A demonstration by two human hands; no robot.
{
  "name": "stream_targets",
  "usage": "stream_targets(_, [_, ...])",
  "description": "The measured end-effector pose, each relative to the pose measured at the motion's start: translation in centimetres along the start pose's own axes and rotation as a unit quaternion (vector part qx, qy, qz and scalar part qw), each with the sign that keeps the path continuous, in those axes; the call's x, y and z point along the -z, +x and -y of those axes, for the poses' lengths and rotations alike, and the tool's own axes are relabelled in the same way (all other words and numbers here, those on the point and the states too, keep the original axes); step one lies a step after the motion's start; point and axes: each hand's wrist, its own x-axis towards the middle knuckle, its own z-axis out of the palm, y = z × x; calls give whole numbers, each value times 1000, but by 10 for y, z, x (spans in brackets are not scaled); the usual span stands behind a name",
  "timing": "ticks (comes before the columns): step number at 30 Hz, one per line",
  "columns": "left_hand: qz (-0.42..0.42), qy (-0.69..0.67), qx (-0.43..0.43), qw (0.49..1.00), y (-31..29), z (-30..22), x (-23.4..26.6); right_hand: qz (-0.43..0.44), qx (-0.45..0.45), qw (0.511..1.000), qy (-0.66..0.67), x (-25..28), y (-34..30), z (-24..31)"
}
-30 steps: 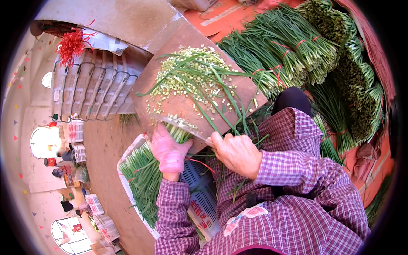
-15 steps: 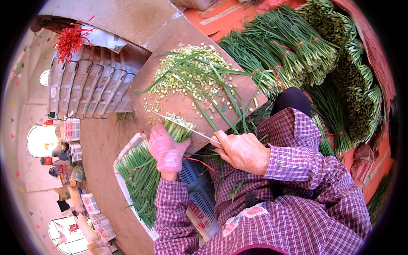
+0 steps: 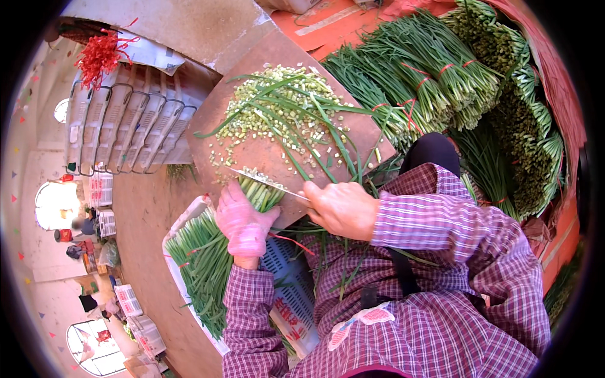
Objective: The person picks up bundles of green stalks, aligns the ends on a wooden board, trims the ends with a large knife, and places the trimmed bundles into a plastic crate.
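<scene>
My left hand (image 3: 244,222), in a pinkish glove, is closed round a bunch of green chives (image 3: 260,194) at the near left edge of a brown board (image 3: 368,135). The cut ends of the bunch point up onto the board, and its lower leaves are hidden by the hand. My right hand (image 3: 341,209), bare, grips a knife (image 3: 274,183) whose handle is mostly covered by the fingers. The thin blade lies across the bunch near its white ends. Chopped stem pieces (image 3: 271,104) and several long loose leaves (image 3: 296,113) are spread over the board.
Below my left hand stands a plastic crate (image 3: 179,277) filled with chives. Tied chive bundles (image 3: 435,88) lie heaped on orange sheeting at the right. Stacked crates (image 3: 126,126) and red ties (image 3: 101,60) are at the upper left.
My right hand has shifted left and slightly away from me, closer to the bunch. The left hand keeps its hold on the chives, nearly still. The view has shifted a little.
</scene>
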Motion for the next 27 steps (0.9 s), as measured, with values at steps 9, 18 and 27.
stream_targets(9, [-9,-4,-1,1000,1,5,0,19,-15,1000,-5,13,-6,8])
stream_targets(18, [29,-5,18,999,10,1,3,-63,-30,997,-16,-32,46,-5])
stream_targets(27, [36,6,22,999,3,2,1,-23,-50,999,-2,-27,-1,-2])
